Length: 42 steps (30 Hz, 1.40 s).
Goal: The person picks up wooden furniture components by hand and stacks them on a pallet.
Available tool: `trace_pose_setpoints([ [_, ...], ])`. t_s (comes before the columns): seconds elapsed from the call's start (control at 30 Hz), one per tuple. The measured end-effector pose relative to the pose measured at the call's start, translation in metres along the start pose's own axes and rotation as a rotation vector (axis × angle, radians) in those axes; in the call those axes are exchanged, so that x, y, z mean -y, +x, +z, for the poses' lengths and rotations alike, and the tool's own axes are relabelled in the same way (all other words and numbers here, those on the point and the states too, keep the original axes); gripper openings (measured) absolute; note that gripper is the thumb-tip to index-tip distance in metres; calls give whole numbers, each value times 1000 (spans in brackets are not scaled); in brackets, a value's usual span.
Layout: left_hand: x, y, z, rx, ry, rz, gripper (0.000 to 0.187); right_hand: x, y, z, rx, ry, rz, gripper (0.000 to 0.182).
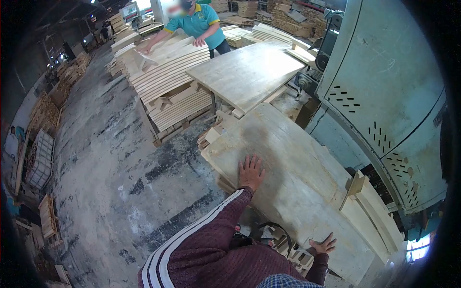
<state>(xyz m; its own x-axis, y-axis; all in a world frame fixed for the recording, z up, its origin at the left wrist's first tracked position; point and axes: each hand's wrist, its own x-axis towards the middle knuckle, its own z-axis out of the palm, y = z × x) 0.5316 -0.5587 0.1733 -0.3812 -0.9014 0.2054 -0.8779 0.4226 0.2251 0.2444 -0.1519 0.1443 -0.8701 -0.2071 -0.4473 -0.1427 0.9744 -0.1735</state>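
My left hand lies palm down on a worn, pale flat tabletop, near its left edge. Its fingers are spread, and nothing is in them. My right hand rests on the same surface close to its near edge, also with fingers apart and holding nothing. Along the right side of the tabletop lie a few light wooden boards. Part of a dark round wheel or ring shows below the near edge, between my arms.
A large green machine housing stands on the right. Beyond is a second flat table. A person in a teal shirt handles boards on a tall wood stack. Grey concrete floor stretches along the left, with more timber piles.
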Motion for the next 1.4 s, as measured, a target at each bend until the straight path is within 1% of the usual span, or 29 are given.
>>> trace_pose_setpoints([
  [0.07, 1, 1, 5, 1, -26, 5, 59, 2, -1, 1, -10, -8, 32, 151],
  [0.23, 2, 1, 5, 12, -50, 7, 59, -2, 0, 4, -26, 15, 19, 150],
  [0.3, 1, 1, 8, -37, -28, 9, 58, 1, -1, 1, -29, 8, 13, 150],
  [0.4, 2, 2, 12, -38, -29, 11, 58, -1, -2, -1, -4, 21, 16, 149],
  [0.5, 2, 2, 14, -50, -46, 15, 58, -4, 1, 5, -40, 62, -1, 149],
  [0.7, 3, 2, 13, -58, -77, 15, 57, 3, -5, -2, -16, 16, 14, 147],
  [1.0, 0, 0, 5, -90, -61, 22, 56, -5, -1, 4, -58, 37, -56, 148],
  [1.2, 0, -1, 6, -109, -68, 24, 56, -1, -7, -2, -20, 36, -2, 149],
  [1.27, 1, 0, 7, -92, -65, 28, 56, 12, -25, -15, 41, 120, -37, 150],
  [1.4, 0, 0, 5, -72, -37, 23, 57, 13, -24, -14, 38, 113, -29, 151],
])
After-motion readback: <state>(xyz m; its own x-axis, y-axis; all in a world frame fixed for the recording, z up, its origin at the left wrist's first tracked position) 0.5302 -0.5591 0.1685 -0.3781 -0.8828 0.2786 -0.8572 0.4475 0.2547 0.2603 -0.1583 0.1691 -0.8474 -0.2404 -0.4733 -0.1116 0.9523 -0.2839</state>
